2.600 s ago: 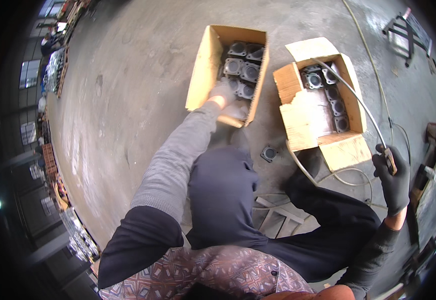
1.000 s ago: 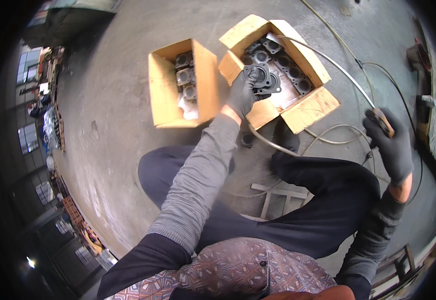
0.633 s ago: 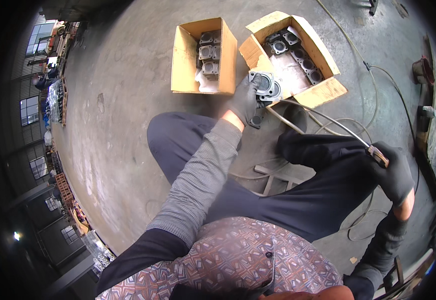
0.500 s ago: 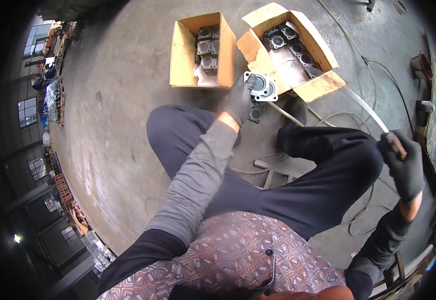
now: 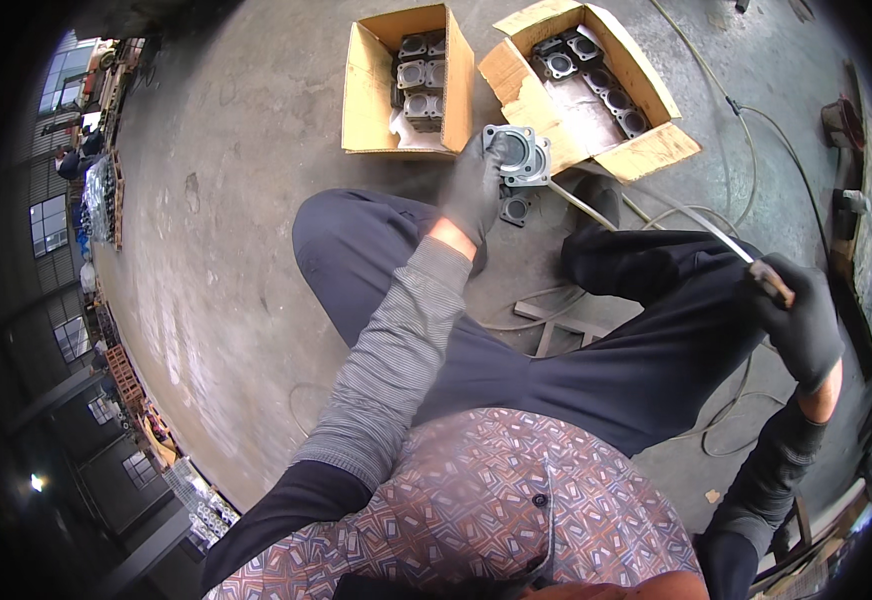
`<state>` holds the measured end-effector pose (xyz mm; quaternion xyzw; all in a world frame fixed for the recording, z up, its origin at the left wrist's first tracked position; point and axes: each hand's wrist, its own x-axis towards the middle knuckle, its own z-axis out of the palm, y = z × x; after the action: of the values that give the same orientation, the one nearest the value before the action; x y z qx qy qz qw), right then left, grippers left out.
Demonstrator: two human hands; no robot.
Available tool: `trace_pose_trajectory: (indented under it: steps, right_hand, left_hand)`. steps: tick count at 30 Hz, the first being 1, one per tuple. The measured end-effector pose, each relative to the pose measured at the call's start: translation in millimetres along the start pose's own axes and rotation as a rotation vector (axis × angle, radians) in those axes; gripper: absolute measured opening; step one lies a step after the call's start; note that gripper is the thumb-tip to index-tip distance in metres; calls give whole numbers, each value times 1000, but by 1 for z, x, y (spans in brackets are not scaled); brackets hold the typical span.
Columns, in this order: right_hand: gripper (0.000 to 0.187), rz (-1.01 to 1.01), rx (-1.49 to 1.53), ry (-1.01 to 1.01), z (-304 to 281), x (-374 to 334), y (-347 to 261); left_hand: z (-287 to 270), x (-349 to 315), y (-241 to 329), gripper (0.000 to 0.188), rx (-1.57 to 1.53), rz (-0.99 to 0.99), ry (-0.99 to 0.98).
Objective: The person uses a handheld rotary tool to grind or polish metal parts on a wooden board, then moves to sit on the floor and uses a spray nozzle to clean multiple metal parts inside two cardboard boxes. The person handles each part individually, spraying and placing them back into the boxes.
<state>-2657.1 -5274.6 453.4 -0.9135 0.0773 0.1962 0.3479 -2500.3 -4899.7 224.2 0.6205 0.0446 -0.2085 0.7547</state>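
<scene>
My left hand (image 5: 464, 190), in a dark glove, grips a grey metal casting (image 5: 534, 170) with flanges, round bores and corner holes, holding it up in front of the boxes. My right hand (image 5: 804, 325), gloved too, is closed round the wooden handle of a long flat file (image 5: 708, 226). The file's pale blade slants up and leftward, its far end blurred and apart from the casting. Just below the held part, a similar dark casting (image 5: 515, 209) is on the floor.
Beyond my knees stand two open cardboard boxes, the left box (image 5: 364, 95) and the right box (image 5: 646, 152), both containing several castings. Hoses (image 5: 746, 180) run over the concrete floor at right. A metal frame (image 5: 556, 322) lies between my legs. A red-brown bucket (image 5: 842, 125) is far right.
The file has swung leftward and lower, its blade now closer to the casting. My right hand has shifted slightly left. My left hand still holds the casting, a little higher in view.
</scene>
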Motion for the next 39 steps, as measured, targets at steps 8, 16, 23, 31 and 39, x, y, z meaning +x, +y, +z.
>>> trace_pose_trajectory:
  steps: [8, 16, 23, 31, 39]
  right_hand:
    - [19, 236, 90, 64, -3, -9, -9]
    - [19, 202, 58, -48, 7, 1, -4]
    - [17, 93, 22, 20, 0, 30, -15]
    - [33, 28, 210, 12, 24, 130, -34]
    - [37, 79, 93, 15, 32, 154, -3]
  left_hand:
    - [-9, -1, 11, 38, -147, -108, 14]
    - [-19, -2, 10, 33, -236, -252, 80]
    - [-40, 12, -38, 23, 114, -221, 170]
    - [-61, 31, -192, 26, 703, -512, 117]
    - [-87, 42, -246, 30, 856, -434, 157]
